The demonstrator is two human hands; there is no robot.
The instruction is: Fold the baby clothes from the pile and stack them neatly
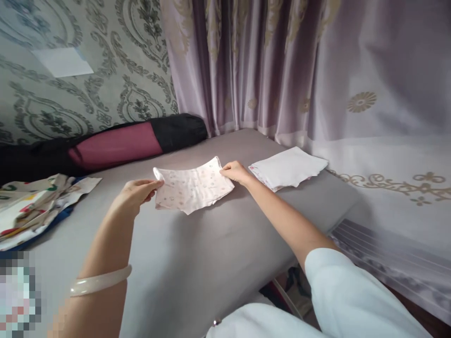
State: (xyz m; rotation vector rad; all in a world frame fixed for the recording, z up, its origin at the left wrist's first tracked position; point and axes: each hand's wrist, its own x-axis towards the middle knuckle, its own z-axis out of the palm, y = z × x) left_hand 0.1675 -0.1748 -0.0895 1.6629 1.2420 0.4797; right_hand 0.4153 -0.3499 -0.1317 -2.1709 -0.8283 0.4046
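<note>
A small white cloth with a faint pink print (192, 188) lies on the grey table (197, 263), its far edge lifted. My left hand (136, 193) pinches the cloth's far left corner. My right hand (235, 171) pinches its far right corner. Just right of my right hand sits a small stack of folded white cloths (289, 166). A pale bangle (100, 280) circles my left wrist.
A heap of colourful printed cloths (33, 204) lies at the table's left edge. A long black and maroon bag (116, 143) rests along the patterned wall. Purple curtains (282, 65) hang behind and to the right. The table's near edge drops off at lower right.
</note>
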